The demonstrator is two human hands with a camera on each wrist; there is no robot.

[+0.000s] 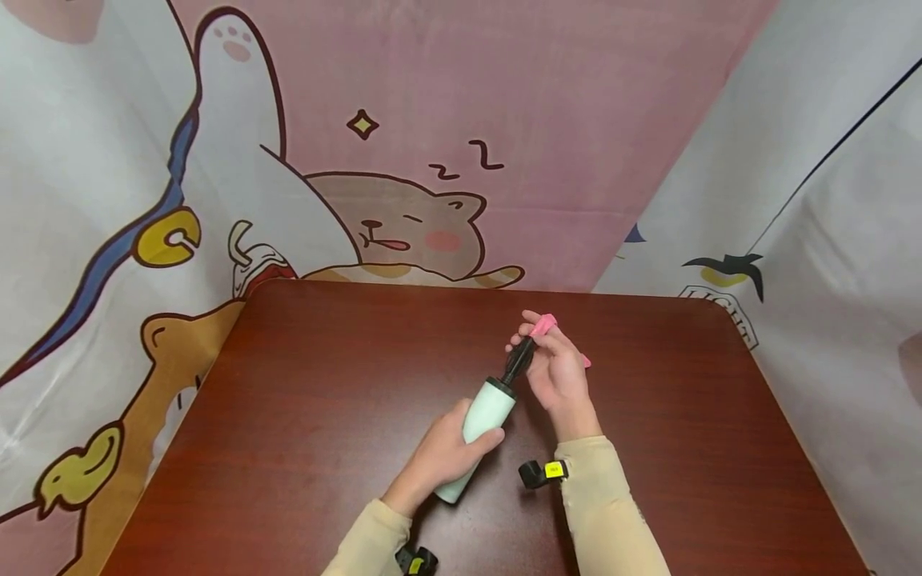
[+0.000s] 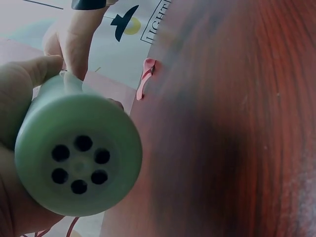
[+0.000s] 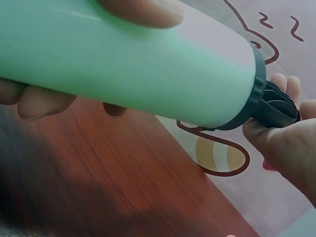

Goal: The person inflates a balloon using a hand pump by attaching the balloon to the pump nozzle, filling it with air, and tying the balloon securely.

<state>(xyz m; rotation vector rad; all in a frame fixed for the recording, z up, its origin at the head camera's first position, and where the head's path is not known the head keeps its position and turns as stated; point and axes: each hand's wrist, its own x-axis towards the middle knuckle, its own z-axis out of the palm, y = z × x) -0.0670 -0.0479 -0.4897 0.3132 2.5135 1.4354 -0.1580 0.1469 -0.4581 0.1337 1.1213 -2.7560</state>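
My left hand (image 1: 450, 452) grips the mint-green barrel of a hand pump (image 1: 490, 414), thumb across its front. The pump tilts up and to the right over the table. Its near end shows a ring of several dark holes in the left wrist view. A black finned nozzle (image 1: 517, 360) sticks out of the far end. My right hand (image 1: 562, 376) is at the nozzle tip, thumb and fingers pinching a limp pink balloon (image 1: 545, 324). Another bit of pink shows past the back of that hand. In the right wrist view, fingers (image 3: 286, 143) partly cover the nozzle.
A brown wooden table (image 1: 324, 384) lies under both hands. Behind it hangs a printed cloth (image 1: 504, 96) with cartoon animals, meeting the table's back edge. Each wrist wears a small black camera (image 1: 533, 474) over a cream sleeve (image 1: 605, 504).
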